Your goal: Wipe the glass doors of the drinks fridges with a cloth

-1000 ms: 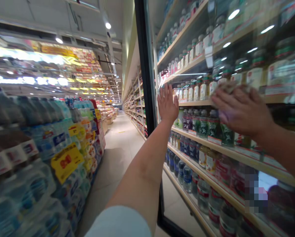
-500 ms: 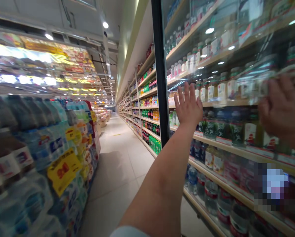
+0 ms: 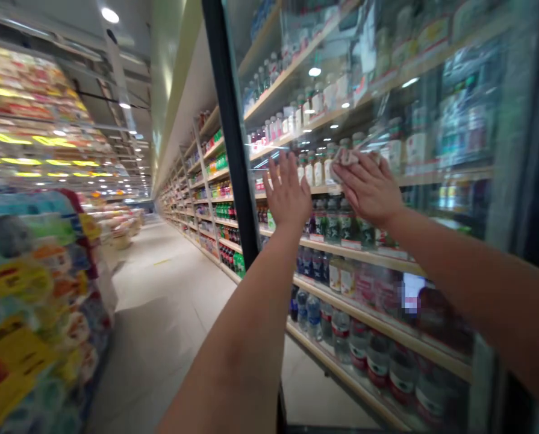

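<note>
Fingers (image 3: 283,170) of my left hand (image 3: 291,202) spread wide, holding nothing, seemingly on the glass door (image 3: 368,108); just right of them, my right hand (image 3: 375,190), farther off moments ago, now brings its crumpled cloth (image 3: 344,159) to nearby glass.

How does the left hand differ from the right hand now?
The left hand is spread, with no cloth showing; the right hand holds a crumpled pale cloth.
The left hand points upward, while the right hand slants toward the left.
The left hand is closer to the dark frame than the right hand.
Both are ungloved and raised at the glass door.
</note>
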Demonstrator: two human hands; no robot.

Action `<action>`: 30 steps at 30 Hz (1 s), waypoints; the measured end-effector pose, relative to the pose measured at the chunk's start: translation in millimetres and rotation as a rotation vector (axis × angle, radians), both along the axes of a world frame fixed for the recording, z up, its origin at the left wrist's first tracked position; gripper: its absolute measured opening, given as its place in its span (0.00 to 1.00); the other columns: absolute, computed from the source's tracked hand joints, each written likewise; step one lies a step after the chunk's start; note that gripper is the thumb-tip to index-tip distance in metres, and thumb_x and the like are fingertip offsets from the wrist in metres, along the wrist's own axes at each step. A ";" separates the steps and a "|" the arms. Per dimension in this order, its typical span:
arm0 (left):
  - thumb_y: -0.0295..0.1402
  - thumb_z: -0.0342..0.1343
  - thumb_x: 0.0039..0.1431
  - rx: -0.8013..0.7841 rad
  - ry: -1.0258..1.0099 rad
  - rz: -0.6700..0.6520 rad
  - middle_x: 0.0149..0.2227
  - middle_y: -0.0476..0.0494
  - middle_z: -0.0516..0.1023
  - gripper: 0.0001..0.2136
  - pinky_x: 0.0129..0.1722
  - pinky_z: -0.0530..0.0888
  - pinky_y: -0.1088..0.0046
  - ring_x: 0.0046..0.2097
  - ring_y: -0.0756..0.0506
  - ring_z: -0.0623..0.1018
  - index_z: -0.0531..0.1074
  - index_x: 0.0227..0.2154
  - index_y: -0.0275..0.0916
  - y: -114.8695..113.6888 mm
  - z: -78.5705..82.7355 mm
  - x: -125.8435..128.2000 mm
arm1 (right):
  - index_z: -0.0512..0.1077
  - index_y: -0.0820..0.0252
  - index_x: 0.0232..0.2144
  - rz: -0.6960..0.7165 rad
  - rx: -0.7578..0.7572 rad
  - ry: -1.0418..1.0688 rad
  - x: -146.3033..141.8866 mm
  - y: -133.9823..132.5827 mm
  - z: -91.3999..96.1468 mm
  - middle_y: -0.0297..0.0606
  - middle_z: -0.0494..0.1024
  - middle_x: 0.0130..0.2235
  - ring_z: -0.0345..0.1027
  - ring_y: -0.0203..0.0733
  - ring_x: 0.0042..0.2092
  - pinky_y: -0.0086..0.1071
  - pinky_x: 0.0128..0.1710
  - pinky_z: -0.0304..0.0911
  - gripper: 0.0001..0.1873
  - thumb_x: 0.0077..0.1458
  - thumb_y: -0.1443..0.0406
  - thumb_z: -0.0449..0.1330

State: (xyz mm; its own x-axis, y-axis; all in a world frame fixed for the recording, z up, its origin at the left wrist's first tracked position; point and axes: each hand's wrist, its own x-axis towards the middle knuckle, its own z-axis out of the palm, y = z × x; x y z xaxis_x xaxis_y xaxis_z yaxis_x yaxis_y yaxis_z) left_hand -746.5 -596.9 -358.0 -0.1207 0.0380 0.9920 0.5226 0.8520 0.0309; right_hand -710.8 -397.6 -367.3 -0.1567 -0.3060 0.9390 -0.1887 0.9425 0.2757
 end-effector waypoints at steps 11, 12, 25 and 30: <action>0.35 0.44 0.69 0.003 0.013 -0.039 0.74 0.44 0.45 0.30 0.73 0.40 0.49 0.74 0.36 0.42 0.50 0.72 0.38 -4.8 8.6 -4.5 | 0.58 0.44 0.69 -0.043 0.355 -0.058 -2.8 20.9 -17.4 0.26 0.59 0.69 0.43 0.45 0.73 0.50 0.73 0.40 0.29 0.68 0.60 0.49; 0.35 0.45 0.69 0.002 0.010 -0.042 0.74 0.44 0.45 0.31 0.73 0.40 0.50 0.74 0.37 0.41 0.50 0.72 0.38 -5.1 8.5 -5.4 | 0.59 0.45 0.69 -0.050 0.296 -0.042 -3.3 19.5 -18.8 0.26 0.59 0.69 0.43 0.45 0.73 0.50 0.73 0.40 0.28 0.68 0.61 0.49; 0.38 0.43 0.70 0.008 0.000 -0.088 0.74 0.50 0.42 0.30 0.73 0.38 0.52 0.75 0.38 0.40 0.50 0.72 0.39 -5.7 8.1 -6.1 | 0.54 0.44 0.71 -0.045 0.319 -0.034 -4.4 17.2 -42.6 0.28 0.59 0.69 0.48 0.50 0.71 0.55 0.72 0.43 0.33 0.65 0.61 0.52; 0.36 0.44 0.69 0.013 0.033 -0.069 0.74 0.44 0.46 0.30 0.73 0.40 0.50 0.74 0.37 0.42 0.51 0.72 0.38 -5.3 7.6 -6.7 | 0.54 0.49 0.71 -0.173 -0.109 -0.044 -3.9 10.1 -48.3 0.33 0.56 0.70 0.42 0.53 0.73 0.58 0.71 0.43 0.31 0.67 0.62 0.46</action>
